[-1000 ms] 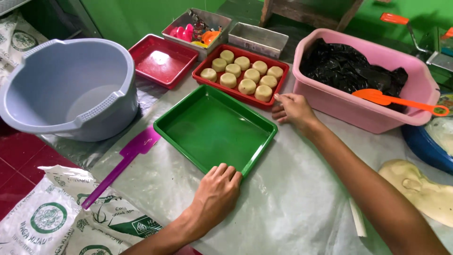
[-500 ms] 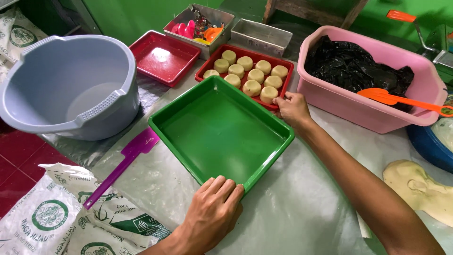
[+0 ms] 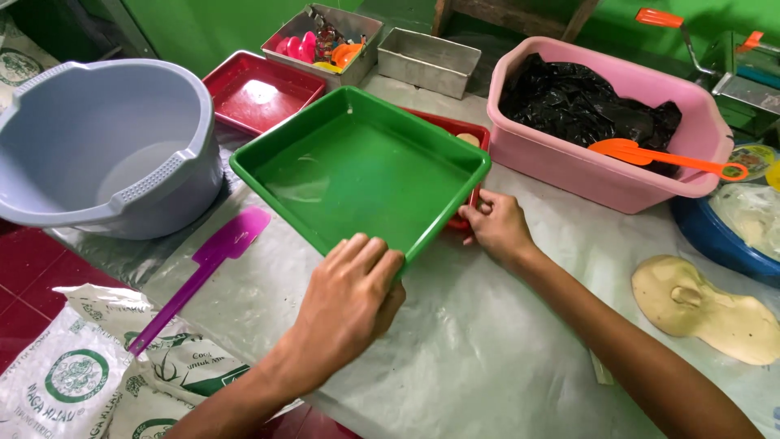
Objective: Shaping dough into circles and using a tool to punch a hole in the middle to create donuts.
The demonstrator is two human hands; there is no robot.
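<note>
My left hand [image 3: 351,294] grips the near edge of an empty green tray [image 3: 357,167] and holds it lifted and tilted. The green tray covers most of a red tray [image 3: 474,136] of round dough pieces; only one pale piece and a strip of red rim show. My right hand [image 3: 496,227] rests on the table at the red tray's near right corner, fingers on its rim.
A grey bucket [image 3: 97,146] stands at the left, with a purple spatula [image 3: 199,272] beside it. Behind are another red tray [image 3: 260,93], a metal tin [image 3: 428,61] and a pink tub [image 3: 605,175] with black plastic and an orange spatula [image 3: 662,157]. Dough [image 3: 711,309] lies at the right.
The left hand has lifted the green tray off the table and carried it away from me, over the red tray of dough pieces. The right hand stayed by the red tray.
</note>
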